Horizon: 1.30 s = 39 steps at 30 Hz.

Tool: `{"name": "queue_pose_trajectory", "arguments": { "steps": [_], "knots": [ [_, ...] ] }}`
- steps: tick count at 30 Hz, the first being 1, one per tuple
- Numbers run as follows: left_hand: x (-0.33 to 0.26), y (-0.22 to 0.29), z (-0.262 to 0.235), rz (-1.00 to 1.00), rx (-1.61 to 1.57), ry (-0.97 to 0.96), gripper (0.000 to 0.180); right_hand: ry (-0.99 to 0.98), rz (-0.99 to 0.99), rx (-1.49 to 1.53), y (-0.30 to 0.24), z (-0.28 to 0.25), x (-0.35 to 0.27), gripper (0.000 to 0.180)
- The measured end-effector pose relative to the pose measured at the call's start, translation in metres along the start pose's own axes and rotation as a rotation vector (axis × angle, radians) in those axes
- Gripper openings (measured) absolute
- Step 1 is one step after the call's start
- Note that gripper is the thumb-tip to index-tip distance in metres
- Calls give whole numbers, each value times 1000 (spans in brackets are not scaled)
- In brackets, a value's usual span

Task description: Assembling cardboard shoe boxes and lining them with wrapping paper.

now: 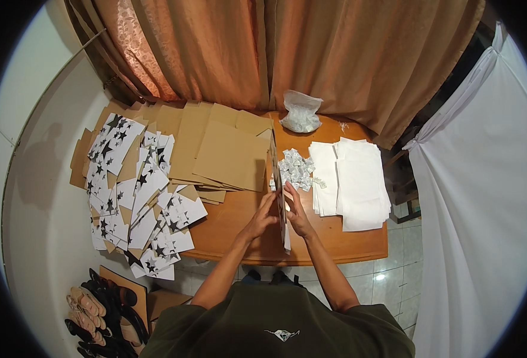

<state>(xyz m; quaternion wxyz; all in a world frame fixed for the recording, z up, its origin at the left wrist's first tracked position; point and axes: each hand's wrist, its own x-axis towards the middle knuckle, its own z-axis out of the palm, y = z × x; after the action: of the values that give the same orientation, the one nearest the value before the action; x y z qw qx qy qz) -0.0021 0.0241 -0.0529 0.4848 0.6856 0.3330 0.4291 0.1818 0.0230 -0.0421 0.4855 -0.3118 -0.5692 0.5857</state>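
Observation:
Over the front middle of the table, a thin flat paper or card piece (278,161) stands on edge, seen almost edge-on with brown and white showing. My left hand (264,218) presses its left face and my right hand (298,217) its right face, so it is held between them. Just beyond my right hand lies a pile of small white packets (296,170). Left of my left hand are overlapping flat brown kraft pieces (231,152). What the held piece's broad faces look like is hidden by the steep angle.
Star-printed white pieces (147,191) are heaped at the left. Stacks of white sheets (362,179) lie at the right. A clear bag of packets (301,113) stands at the back before brown curtains (216,53). Shoes (105,310) sit at lower left; a white cloth (472,179) hangs right.

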Motion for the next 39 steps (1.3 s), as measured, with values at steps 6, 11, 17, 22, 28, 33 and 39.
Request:
{"name": "queue_pose_trajectory", "arguments": {
  "steps": [6, 11, 17, 22, 28, 33, 39],
  "knots": [
    [1, 1, 21, -290, -398, 9, 83, -20, 126, 8, 5, -12, -22, 112],
    [6, -9, 30, -244, -434, 73, 100, -28, 173, 93, -16, -6, -21, 111],
    [6, 2, 23, -461, -579, -57, 122, -45, 241, 35, -36, -4, -20, 109],
    [7, 15, 22, -406, -670, -43, 114, -95, 244, -49, -48, 1, -15, 110],
    [7, 30, 13, -419, -713, -15, 93, -46, 284, 56, -44, 5, -17, 113],
    [14, 75, 13, -545, -538, 63, 76, 15, 293, 50, -46, 0, -19, 109],
    [18, 74, 6, -422, -253, 123, 71, -30, 345, -126, -50, -6, -18, 89]
  ]
}}
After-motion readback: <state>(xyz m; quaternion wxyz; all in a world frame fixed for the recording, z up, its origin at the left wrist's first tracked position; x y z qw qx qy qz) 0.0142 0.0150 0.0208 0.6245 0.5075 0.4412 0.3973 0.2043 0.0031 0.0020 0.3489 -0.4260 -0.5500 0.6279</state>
